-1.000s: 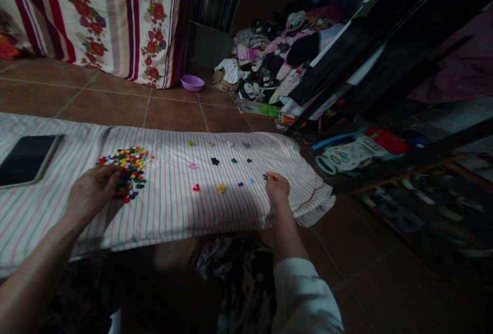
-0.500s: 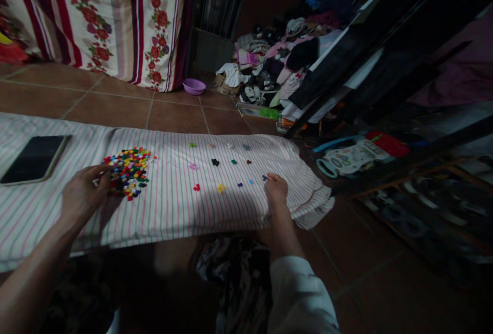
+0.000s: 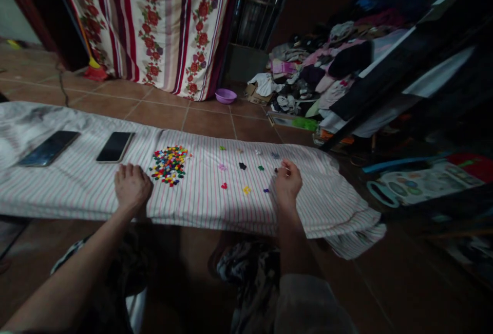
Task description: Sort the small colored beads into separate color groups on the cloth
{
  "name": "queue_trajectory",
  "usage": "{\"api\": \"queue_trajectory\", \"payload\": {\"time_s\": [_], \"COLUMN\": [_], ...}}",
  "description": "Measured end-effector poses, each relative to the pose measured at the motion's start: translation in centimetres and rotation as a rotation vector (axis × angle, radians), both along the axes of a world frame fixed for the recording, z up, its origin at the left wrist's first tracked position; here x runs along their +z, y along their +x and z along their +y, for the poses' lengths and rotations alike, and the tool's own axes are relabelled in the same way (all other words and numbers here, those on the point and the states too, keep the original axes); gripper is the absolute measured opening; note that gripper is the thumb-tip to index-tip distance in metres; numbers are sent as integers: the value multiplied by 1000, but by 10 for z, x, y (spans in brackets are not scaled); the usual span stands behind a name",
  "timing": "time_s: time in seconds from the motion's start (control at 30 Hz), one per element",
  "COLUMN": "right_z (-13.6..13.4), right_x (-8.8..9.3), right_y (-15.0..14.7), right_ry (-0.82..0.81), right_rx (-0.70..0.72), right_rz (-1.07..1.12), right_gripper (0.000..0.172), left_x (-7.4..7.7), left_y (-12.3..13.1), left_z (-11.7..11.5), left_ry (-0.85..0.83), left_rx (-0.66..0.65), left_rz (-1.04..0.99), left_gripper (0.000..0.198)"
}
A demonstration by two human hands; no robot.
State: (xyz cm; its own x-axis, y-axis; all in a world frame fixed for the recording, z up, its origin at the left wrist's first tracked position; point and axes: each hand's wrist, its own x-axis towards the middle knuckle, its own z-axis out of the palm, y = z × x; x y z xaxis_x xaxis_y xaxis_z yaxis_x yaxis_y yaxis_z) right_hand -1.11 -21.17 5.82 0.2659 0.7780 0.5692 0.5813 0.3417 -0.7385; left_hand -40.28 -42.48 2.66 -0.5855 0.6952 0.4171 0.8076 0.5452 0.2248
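A pile of small multicoloured pieces (image 3: 169, 165) lies on a striped cloth (image 3: 208, 208). To its right are small groups sorted by colour, among them black (image 3: 242, 166), yellow (image 3: 247, 190), red (image 3: 224, 186), pink (image 3: 222, 167) and green (image 3: 261, 168). My left hand (image 3: 133, 186) rests on the cloth just left of the pile, fingers spread, holding nothing. My right hand (image 3: 288, 177) is beside the brown group at the right end, its fingertips pinched together; what they hold, if anything, is too small to make out.
Two phones (image 3: 114, 147) (image 3: 50, 148) lie on the left part of the cloth. Beyond it, a purple basin (image 3: 226, 96) stands on the tiled floor by a flowered curtain (image 3: 173, 31). Heaped clothes (image 3: 308, 67) and a toy board (image 3: 412, 185) are to the right.
The view has swung left, bringing a second phone into sight. My left hand has drawn back from the pile and opened. My right hand has moved up from the lower row toward the brown group.
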Motion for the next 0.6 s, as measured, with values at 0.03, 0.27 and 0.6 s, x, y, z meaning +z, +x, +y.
{"api": "queue_trajectory", "payload": {"time_s": [0.03,0.27,0.6], "right_z": [-7,-69,-106], "right_x": [6,9,-11], "right_y": [-20,-145,-237], "right_ry": [22,-46,-226], "right_rx": [84,711,873], "right_rz": [-12,-150,-498], "right_gripper": [38,28,23], "left_x": [2,-1,-3], "left_y": [4,6,9], "left_z": [0,3,4], "left_ry": [-20,-136,-88], "left_rx": [47,18,29], "left_rz": [26,49,0], "left_gripper": [35,47,48]}}
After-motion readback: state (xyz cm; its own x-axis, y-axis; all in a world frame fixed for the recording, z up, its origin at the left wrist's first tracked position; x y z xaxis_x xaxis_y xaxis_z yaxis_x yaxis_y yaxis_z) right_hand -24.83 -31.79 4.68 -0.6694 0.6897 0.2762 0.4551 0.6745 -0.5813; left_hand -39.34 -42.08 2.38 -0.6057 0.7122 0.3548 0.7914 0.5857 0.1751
